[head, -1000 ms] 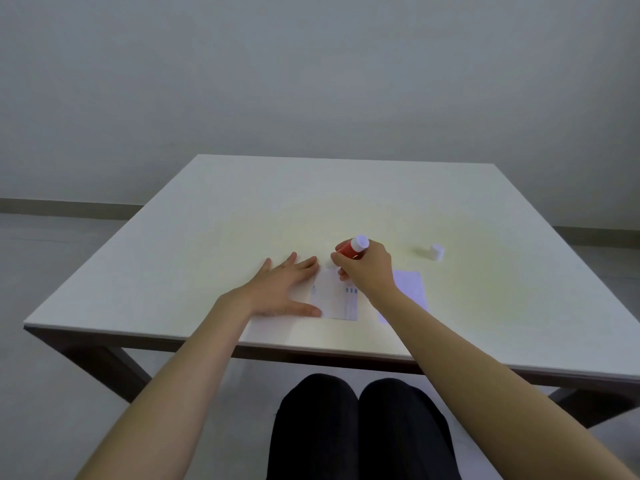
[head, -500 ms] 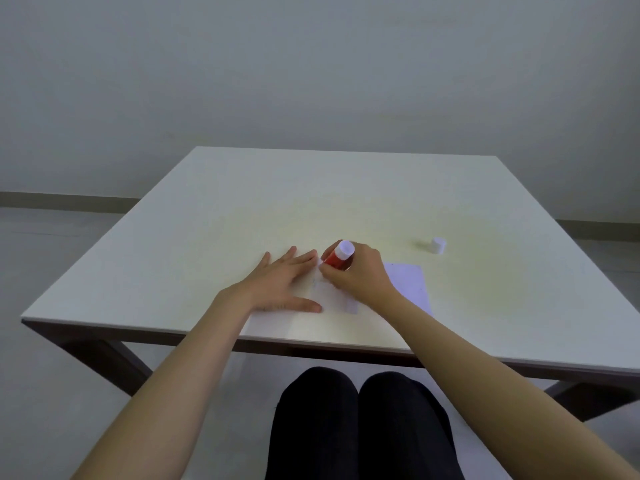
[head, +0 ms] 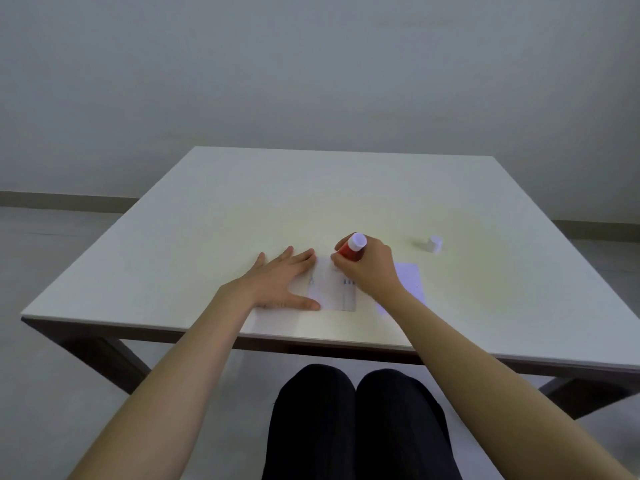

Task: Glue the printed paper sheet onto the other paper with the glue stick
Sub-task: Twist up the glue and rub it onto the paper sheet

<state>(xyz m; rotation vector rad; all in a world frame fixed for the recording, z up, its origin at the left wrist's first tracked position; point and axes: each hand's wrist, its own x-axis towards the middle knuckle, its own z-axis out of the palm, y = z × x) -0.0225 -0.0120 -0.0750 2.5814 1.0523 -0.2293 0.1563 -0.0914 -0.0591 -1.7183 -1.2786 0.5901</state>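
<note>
A small printed paper sheet [head: 334, 289] lies flat near the table's front edge, faint print showing on its right side. My left hand [head: 282, 280] presses flat on its left part, fingers spread. My right hand [head: 369, 266] grips a red glue stick [head: 351, 250] with a white end pointing up; its lower end is down on the sheet's far edge, hidden by my fingers. A second, pale sheet [head: 408, 278] lies just right of my right hand, partly covered by my wrist.
The glue stick's white cap [head: 433, 244] stands on the white table [head: 242, 209] to the right, beyond the pale sheet. My knees [head: 356, 417] are under the front edge. A grey wall lies behind the table.
My right hand with the glue stick slid left towards my left fingers half a second ago and has now moved back right along the sheet's far edge. The left hand stays pressed on the sheet.
</note>
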